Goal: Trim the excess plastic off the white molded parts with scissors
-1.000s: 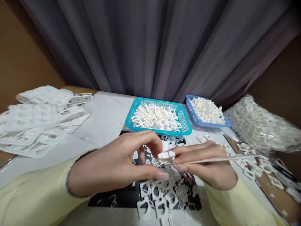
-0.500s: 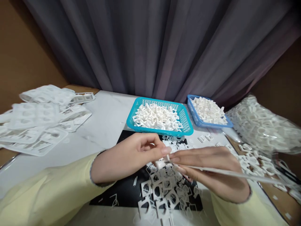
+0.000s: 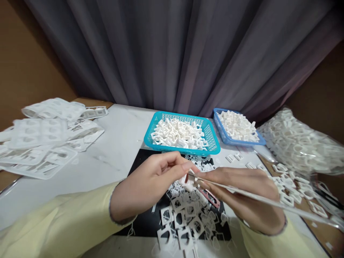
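Note:
My left hand point(image 3: 150, 182) pinches a small white plastic part point(image 3: 187, 182) between thumb and fingers. My right hand point(image 3: 239, 190) closes around a long, thin, pale tool point(image 3: 258, 197) with a narrow dark tip; its exact kind I cannot make out. The tip meets the part at its opening, and the tool's tail stretches out to the right edge. Below both hands, square white plastic frames point(image 3: 185, 238) and thin trimmed scraps lie heaped on a black mat point(image 3: 145, 222). A pink frame-shaped piece point(image 3: 211, 198) shows just under my right fingers.
Behind the mat stands a turquoise basket point(image 3: 149, 138) of small white parts, with a blue basket point(image 3: 223, 134) of similar parts to its right. A clear bag point(image 3: 303, 143) of white pieces sits far right, loose rings point(image 3: 290, 186) beside it. White moulded sheets point(image 3: 43, 139) pile up at left.
The white part has been turned in my left fingers, and my left hand has shifted slightly right. The tool's tail has swung lower. More of the pink piece shows.

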Demonstrator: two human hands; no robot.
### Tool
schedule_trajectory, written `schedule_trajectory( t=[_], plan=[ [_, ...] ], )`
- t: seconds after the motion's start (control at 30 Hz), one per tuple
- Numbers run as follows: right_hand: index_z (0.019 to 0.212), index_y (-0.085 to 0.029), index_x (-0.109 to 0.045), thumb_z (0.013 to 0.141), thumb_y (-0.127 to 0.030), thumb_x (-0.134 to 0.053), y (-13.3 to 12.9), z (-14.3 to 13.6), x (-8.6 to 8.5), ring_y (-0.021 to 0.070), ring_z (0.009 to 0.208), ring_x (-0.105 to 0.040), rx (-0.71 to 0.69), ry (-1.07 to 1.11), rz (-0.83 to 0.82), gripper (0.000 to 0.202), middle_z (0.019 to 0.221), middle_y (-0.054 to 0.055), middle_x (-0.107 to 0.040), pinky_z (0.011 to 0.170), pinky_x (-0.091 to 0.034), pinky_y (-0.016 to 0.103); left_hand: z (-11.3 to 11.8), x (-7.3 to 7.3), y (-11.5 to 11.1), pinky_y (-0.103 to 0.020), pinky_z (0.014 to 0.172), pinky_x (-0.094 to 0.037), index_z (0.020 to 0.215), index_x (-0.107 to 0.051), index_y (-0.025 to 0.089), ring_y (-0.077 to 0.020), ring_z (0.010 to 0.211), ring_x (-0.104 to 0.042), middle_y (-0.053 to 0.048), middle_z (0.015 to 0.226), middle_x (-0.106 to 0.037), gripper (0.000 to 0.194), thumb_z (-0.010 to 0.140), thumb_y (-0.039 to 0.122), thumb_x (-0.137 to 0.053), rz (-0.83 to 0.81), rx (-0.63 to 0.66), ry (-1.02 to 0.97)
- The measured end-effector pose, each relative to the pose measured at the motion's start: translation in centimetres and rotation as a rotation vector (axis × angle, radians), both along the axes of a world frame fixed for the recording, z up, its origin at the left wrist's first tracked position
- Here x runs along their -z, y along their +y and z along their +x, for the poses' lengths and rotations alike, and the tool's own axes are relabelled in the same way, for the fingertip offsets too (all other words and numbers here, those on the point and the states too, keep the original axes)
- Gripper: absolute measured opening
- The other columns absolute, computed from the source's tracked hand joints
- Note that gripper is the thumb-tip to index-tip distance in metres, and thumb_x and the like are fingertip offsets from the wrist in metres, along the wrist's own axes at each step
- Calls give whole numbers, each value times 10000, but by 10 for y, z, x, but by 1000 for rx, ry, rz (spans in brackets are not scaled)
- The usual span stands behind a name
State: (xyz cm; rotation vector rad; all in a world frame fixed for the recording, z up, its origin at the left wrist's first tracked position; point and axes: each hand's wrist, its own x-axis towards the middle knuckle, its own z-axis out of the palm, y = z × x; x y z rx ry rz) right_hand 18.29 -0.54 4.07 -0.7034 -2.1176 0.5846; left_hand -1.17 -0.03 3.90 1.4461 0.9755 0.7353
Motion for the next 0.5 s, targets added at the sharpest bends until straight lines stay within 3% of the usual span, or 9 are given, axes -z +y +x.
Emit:
schedule_trajectory(
  t=[0.2, 0.37, 0.5],
  plan=[
    [972, -184, -679, 778, -66, -627, -3, 5, 0, 106, 703, -688, 71, -24, -4, 233, 846, 16, -726, 631, -564, 143, 1, 0, -1, -264, 776, -436, 775, -581, 174, -164, 879, -586, -26, 874, -638, 227, 888, 324, -454, 53, -26, 3],
    [944, -233, -682, 748, -76, -656, -10, 7, -4, 124, 615, -684, 163, -23, 27, 252, 778, -10, -726, 555, -574, 156, 1, 2, -3, -222, 768, -434, 750, -592, 179, -137, 894, -592, -17, 922, -644, 221, 895, 272, -454, 174, -53, -6],
    [961, -214, -667, 752, -53, -636, -16, 8, -4, 156, 783, -689, 176, -44, 120, 266, 900, 22, -716, 684, -588, 202, 1, 4, -5, -200, 778, -428, 703, -587, 172, -119, 895, -590, -8, 920, -623, 242, 895, 249, -460, 282, -67, 37]
  ],
)
